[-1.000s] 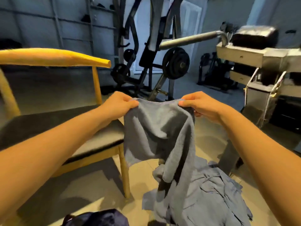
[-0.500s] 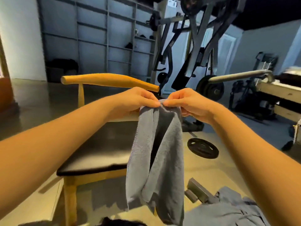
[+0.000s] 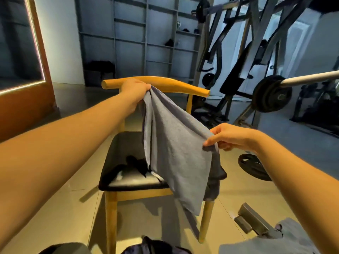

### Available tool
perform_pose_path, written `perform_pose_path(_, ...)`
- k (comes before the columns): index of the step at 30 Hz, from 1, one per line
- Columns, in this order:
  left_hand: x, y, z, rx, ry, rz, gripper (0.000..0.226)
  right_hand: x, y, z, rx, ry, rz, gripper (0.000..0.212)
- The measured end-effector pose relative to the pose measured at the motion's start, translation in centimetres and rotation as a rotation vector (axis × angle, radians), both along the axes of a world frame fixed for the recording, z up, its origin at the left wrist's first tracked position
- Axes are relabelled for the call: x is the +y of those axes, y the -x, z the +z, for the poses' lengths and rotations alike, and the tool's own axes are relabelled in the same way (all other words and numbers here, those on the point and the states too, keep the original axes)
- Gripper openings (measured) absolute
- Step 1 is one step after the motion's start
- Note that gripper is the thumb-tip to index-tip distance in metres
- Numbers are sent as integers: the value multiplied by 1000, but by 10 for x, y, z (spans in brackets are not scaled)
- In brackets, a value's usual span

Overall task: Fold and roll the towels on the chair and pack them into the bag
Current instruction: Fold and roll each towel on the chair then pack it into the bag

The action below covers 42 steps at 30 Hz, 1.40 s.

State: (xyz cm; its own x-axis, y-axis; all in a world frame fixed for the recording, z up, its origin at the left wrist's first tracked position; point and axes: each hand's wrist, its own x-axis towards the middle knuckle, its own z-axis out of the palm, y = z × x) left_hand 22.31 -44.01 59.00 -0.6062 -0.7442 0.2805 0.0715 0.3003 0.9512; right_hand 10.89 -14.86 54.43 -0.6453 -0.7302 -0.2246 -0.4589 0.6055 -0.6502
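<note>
Grey towel slung in the air above the chair, one hand at each end.
The left hand was clamped on the towel's gathered top edge, high up just in front of the chair's backrest, arm stretched nearly straight. The right hand pinched the folded edge between thumb and fingers, lower and nearer the body, just off the seat's front right corner, elbow bent. The held edge, the towel's long axis for now, sloped from backrest down to that corner. The loose bulk hung below it, past the seat's front right edge, and was not lying on the seat. Judged: laying it flat would mean lowering it straight onto the seat, with the left hand having farther to drop. More grey cloth lay on the floor to the chair's front right, and a dark bag on the floor in front of the chair.
</note>
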Motion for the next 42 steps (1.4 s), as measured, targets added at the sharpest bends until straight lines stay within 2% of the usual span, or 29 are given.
perform_pose_path(2,-13,11,-1,137,17,164,15,-8,11,-3,201,-59,-50,32)
perform_pose_path(3,-17,15,-3,192,52,228,12,-14,19,-6,353,27,-120,35)
perform_pose_path(5,-21,23,-13,279,113,273,6,-27,27,-13,625,339,-356,36)
perform_pose_path(6,-23,27,-23,286,142,266,5,-33,28,-16,698,455,-439,34)
perform_pose_path(7,-25,31,-35,264,187,255,5,-40,29,-19,697,471,-448,33)
perform_pose_path(8,-29,36,-51,187,255,243,4,-46,32,-26,618,392,-389,34)
perform_pose_path(10,-35,44,-83,-60,405,187,6,-56,38,-42,299,160,-191,30)
perform_pose_path(12,-40,49,-113,-275,450,83,9,-61,46,-59,22,28,-59,17)
perform_pose_path(14,-42,53,-134,-411,464,-30,14,-62,59,-69,-89,53,4,6)
perform_pose_path(17,-41,55,-148,-588,427,-369,14,-60,76,-75,-236,-57,120,18)
perform_pose_path(19,-41,50,-150,-742,424,-621,15,-57,82,-78,-198,-134,80,19)
perform_pose_path(21,-40,45,-151,-817,432,-750,16,-51,87,-82,-36,-104,-170,15)
perform_pose_path(24,-32,39,-153,-767,447,-701,16,-39,88,-89,60,-181,-395,20)
perform_pose_path(28,-11,32,-173,-594,526,-531,17,-38,76,-109,72,-213,-437,47)
perform_pose_path(30,3,25,-186,-538,541,-464,16,-47,66,-124,136,-204,-374,39)
perform_pose_path(33,19,10,-195,-588,569,-452,11,-52,61,-133,259,-277,-296,21)
perform_pose_path(34,20,6,-194,-610,582,-446,9,-49,64,-130,248,-222,-302,20)
perform_pose_path(36,17,1,-183,-634,609,-424,11,-42,75,-117,241,11,-315,23)
perform_pose_path(40,11,-10,-145,-646,650,-439,19,-34,84,-81,637,427,-316,37)
perform_pose_path(42,11,-16,-128,-478,669,-342,26,-37,80,-67,720,599,-302,31)
